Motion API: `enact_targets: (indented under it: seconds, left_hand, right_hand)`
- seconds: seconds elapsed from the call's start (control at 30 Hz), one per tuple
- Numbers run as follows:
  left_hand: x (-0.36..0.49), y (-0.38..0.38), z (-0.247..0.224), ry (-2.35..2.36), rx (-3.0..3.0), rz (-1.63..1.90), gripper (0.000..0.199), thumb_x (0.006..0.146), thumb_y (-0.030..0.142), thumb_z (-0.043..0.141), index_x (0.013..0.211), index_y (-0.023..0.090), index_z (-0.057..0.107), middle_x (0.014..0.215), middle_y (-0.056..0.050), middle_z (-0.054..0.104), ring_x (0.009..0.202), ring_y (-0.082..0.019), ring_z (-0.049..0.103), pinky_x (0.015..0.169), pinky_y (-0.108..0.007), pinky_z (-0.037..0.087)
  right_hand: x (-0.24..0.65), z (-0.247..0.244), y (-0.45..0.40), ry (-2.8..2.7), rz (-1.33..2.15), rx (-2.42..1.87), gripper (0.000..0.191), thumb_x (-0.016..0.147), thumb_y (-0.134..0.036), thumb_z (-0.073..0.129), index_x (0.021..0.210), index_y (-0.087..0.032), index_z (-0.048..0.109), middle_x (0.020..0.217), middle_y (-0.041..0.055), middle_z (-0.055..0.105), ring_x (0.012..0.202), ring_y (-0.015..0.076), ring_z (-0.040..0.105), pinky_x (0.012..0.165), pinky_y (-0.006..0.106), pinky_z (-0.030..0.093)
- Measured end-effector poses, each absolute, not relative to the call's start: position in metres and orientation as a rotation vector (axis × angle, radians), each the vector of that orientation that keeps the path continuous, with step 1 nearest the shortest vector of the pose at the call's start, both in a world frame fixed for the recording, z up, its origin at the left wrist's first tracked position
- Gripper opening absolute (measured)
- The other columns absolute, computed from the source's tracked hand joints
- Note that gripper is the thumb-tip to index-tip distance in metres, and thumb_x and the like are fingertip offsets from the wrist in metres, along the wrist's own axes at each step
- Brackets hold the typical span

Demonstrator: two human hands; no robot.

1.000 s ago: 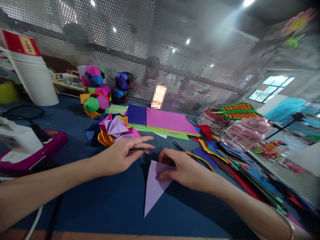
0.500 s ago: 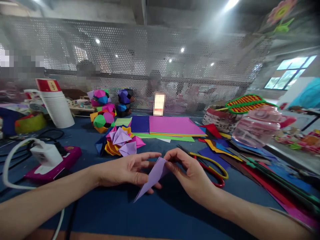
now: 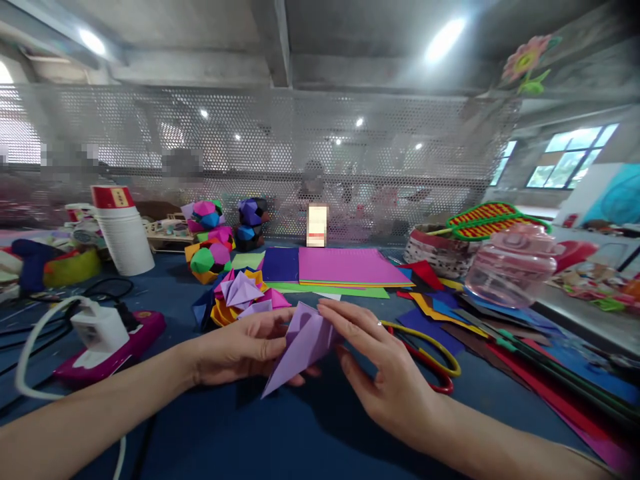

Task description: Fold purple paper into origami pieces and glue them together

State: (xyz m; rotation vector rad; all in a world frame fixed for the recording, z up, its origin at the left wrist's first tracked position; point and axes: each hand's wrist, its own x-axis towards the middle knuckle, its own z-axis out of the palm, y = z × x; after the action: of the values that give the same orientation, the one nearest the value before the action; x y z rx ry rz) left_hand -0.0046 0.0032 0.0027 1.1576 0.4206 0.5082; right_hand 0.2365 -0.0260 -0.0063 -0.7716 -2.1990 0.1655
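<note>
- Folded lilac paper, raised over the blue surface between both hands, one point aimed at seven o'clock.
- Left hand at nine o'clock: fingers clamped on the paper, thumb on the near face, others behind.
- Right hand at four: fingers straight, tips against the paper's upper edge, thumb spread away below.
- Scissors at three; folded-paper cluster at ten; magenta sheets at one.
- Purple power strip at nine; stacked paper cups at ten.
- Perforated screen at twelve; window at two; ceiling light at one.
</note>
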Motion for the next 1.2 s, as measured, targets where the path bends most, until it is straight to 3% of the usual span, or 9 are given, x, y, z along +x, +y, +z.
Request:
enact_targets:
  seconds: [0.2,0.33,0.57,0.67,0.77,0.93,1.03,1.1,1.2]
  left_hand:
    - [-0.005,0.004,-0.002,0.458,1.193,0.511,0.064,0.077,0.014,0.072,0.136,0.023,0.048,0.123,-0.011,0.063,0.108,-0.024,0.064,0.087,-0.032,0.051]
    - [-0.005,0.006,-0.004,0.480,1.201,0.523,0.070,0.069,0.005,0.073,0.134,0.024,0.051,0.118,-0.006,0.066,0.106,-0.019,0.063,0.086,-0.026,0.048]
    - [-0.006,0.005,-0.003,0.549,1.161,0.575,0.083,0.063,0.005,0.076,0.137,0.022,0.044,0.135,-0.010,0.057,0.124,-0.026,0.053,0.095,-0.033,0.045]
    - [-0.006,0.004,-0.003,0.561,1.150,0.571,0.092,0.061,0.003,0.075,0.142,0.023,0.036,0.140,-0.011,0.053,0.129,-0.028,0.049,0.100,-0.037,0.042]
    - [-0.005,0.002,-0.005,0.558,1.172,0.545,0.099,0.062,0.005,0.074,0.146,0.024,0.026,0.145,-0.012,0.047,0.131,-0.029,0.047,0.106,-0.042,0.039]
    - [-0.002,-0.005,-0.006,0.649,1.597,0.596,0.088,0.077,0.014,0.062,0.150,0.027,0.016,0.149,-0.012,0.041,0.132,-0.026,0.046,0.108,-0.047,0.039]
    - [-0.005,-0.013,-0.005,0.793,2.310,0.781,0.072,0.085,0.015,0.054,0.149,0.028,0.024,0.155,-0.010,0.030,0.141,-0.026,0.033,0.114,-0.049,0.029]
    - [-0.008,-0.019,-0.005,0.721,2.668,0.785,0.066,0.083,0.022,0.060,0.145,0.024,0.035,0.153,-0.011,0.036,0.141,-0.028,0.032,0.115,-0.049,0.028]
    - [-0.011,-0.026,-0.004,0.496,2.932,0.698,0.070,0.079,0.040,0.065,0.141,0.018,0.039,0.138,-0.013,0.056,0.128,-0.028,0.050,0.111,-0.044,0.037]
  right_hand:
    - [0.239,-0.007,-0.027,-2.144,0.065,-0.677,0.025,0.082,-0.002,0.049,0.092,-0.023,0.060,0.109,0.0068,0.057,0.103,0.0208,0.056,0.088,0.037,0.048]
    - [0.241,-0.009,-0.023,-2.232,-0.033,-0.606,0.026,0.081,0.002,0.047,0.077,-0.021,0.058,0.099,0.0040,0.060,0.094,0.0181,0.056,0.082,0.034,0.046]
    - [0.246,-0.012,-0.010,-2.303,-0.093,-0.518,0.029,0.085,0.004,0.040,0.080,-0.019,0.057,0.094,0.0038,0.065,0.094,0.0161,0.056,0.085,0.033,0.043]
    - [0.248,-0.006,-0.010,-2.445,-0.125,-0.471,0.011,0.090,-0.014,0.050,0.093,-0.017,0.060,0.102,0.0072,0.066,0.098,0.0184,0.058,0.088,0.034,0.045]
    - [0.249,-0.003,-0.013,-2.592,-0.209,-0.418,0.026,0.091,-0.034,0.058,0.107,-0.015,0.060,0.110,0.0101,0.067,0.100,0.0202,0.061,0.093,0.036,0.047]
    - [0.254,-0.011,-0.017,-2.585,-0.356,-0.380,0.024,0.093,-0.012,0.046,0.111,-0.013,0.062,0.114,0.0083,0.070,0.104,0.0181,0.063,0.093,0.033,0.047]
    - [0.259,-0.015,-0.017,-2.615,-0.264,-0.413,0.027,0.092,-0.007,0.044,0.110,-0.013,0.063,0.115,0.0085,0.070,0.106,0.0171,0.063,0.093,0.032,0.047]
    - [0.261,-0.016,-0.018,-2.622,-0.176,-0.440,0.025,0.092,-0.009,0.045,0.109,-0.013,0.064,0.111,0.0089,0.071,0.103,0.0165,0.065,0.091,0.031,0.049]
    - [0.264,-0.015,-0.019,-2.610,-0.100,-0.473,0.023,0.093,-0.013,0.048,0.108,-0.012,0.064,0.108,0.0096,0.072,0.100,0.0163,0.066,0.090,0.031,0.050]
